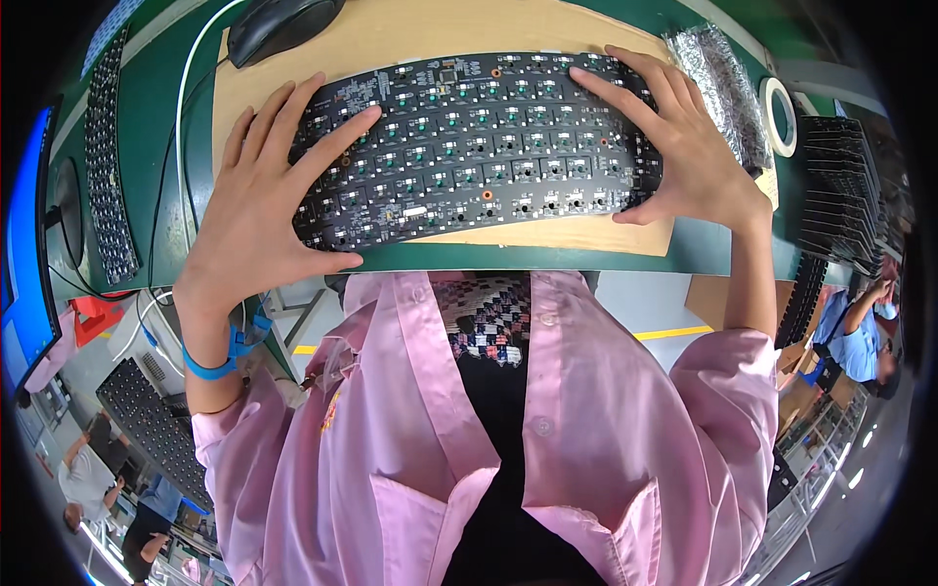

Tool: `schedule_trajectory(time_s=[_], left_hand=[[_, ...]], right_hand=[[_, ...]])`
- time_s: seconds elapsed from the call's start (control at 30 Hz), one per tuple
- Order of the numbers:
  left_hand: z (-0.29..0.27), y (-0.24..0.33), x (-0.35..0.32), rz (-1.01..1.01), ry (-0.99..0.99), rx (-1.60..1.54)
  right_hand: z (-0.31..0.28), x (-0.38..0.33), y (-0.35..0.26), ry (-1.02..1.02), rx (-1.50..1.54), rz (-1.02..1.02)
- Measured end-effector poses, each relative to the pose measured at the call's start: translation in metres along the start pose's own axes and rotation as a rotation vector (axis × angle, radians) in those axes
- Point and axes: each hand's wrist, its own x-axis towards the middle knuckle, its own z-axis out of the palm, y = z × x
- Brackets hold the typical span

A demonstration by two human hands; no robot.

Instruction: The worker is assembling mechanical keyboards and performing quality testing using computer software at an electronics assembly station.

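A green counter (147, 117) carries a tan wooden board (410, 29). On the counter lie a dark computer mouse (283, 24) with a white cable (181, 107), a roll of tape (779, 115) and a stack of black panels (845, 190). A blue-lit screen (24, 244) stands at the left. Below, the grey floor (635, 303) bears a yellow line (669, 333). Other workers (860, 332) sit farther off.

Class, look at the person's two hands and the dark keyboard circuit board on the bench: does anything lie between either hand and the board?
Nothing visible does. The left hand lies flat on the left end of the circuit board, fingers spread over it, and the right hand rests on its right end. Both touch the board directly. The computer mouse and tape roll lie off to the sides.
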Motion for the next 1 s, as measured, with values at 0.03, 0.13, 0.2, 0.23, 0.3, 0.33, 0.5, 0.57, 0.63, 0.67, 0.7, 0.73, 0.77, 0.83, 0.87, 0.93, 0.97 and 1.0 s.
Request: schedule_trajectory(time_s=[0.03, 0.13, 0.2, 0.23, 0.3, 0.33, 0.5, 0.57, 0.63, 0.67, 0.7, 0.73, 0.77, 0.83, 0.87, 0.93, 0.97, 1.0], left_hand=[[0.0, 0.0, 0.0, -0.003, -0.001, -0.006], [-0.003, 0.0, -0.001, -0.011, -0.003, -0.023], [-0.002, 0.0, 0.001, -0.015, -0.009, -0.015], [-0.002, 0.0, 0.001, -0.021, -0.013, -0.007], [-0.001, 0.0, 0.002, -0.034, -0.02, 0.008], [-0.001, 0.001, 0.002, -0.032, -0.021, 0.01], [-0.004, 0.005, 0.0, -0.024, -0.032, 0.044], [-0.005, 0.007, 0.0, -0.024, -0.028, 0.047], [-0.006, 0.008, 0.001, -0.023, -0.025, 0.05], [-0.006, 0.008, 0.001, -0.022, -0.027, 0.051], [-0.005, 0.008, 0.0, -0.023, -0.026, 0.048], [-0.004, 0.008, 0.0, -0.024, -0.025, 0.045], [-0.004, 0.008, 0.0, -0.024, -0.024, 0.042], [-0.003, 0.009, 0.0, -0.025, -0.024, 0.04], [-0.003, 0.009, -0.001, -0.032, -0.028, 0.04], [-0.003, 0.01, -0.001, -0.045, -0.035, 0.042], [-0.003, 0.01, -0.001, -0.05, -0.038, 0.042], [-0.003, 0.01, -0.001, -0.05, -0.038, 0.043]], right_hand=[[0.0, 0.0, 0.0, 0.022, -0.038, -0.026], [-0.002, 0.0, 0.0, 0.092, -0.154, -0.103], [-0.001, 0.003, -0.001, 0.079, -0.124, -0.081], [0.0, 0.004, -0.002, 0.068, -0.096, -0.062], [0.0, 0.006, -0.002, 0.044, -0.041, -0.024], [0.0, 0.006, -0.002, 0.046, -0.04, -0.022], [-0.002, 0.004, 0.0, 0.025, -0.07, -0.06], [-0.002, 0.005, 0.0, 0.027, -0.071, -0.067], [-0.002, 0.005, 0.0, 0.029, -0.072, -0.071], [-0.002, 0.005, 0.0, 0.03, -0.07, -0.07], [-0.002, 0.005, -0.001, 0.028, -0.073, -0.065], [-0.002, 0.005, -0.001, 0.027, -0.075, -0.059], [-0.002, 0.004, -0.001, 0.025, -0.077, -0.053], [-0.001, 0.004, -0.002, 0.024, -0.079, -0.048], [-0.001, 0.004, -0.002, 0.024, -0.088, -0.043], [-0.002, 0.003, -0.003, 0.024, -0.107, -0.033], [-0.002, 0.002, -0.003, 0.024, -0.116, -0.028], [-0.003, 0.002, -0.003, 0.024, -0.116, -0.027]])
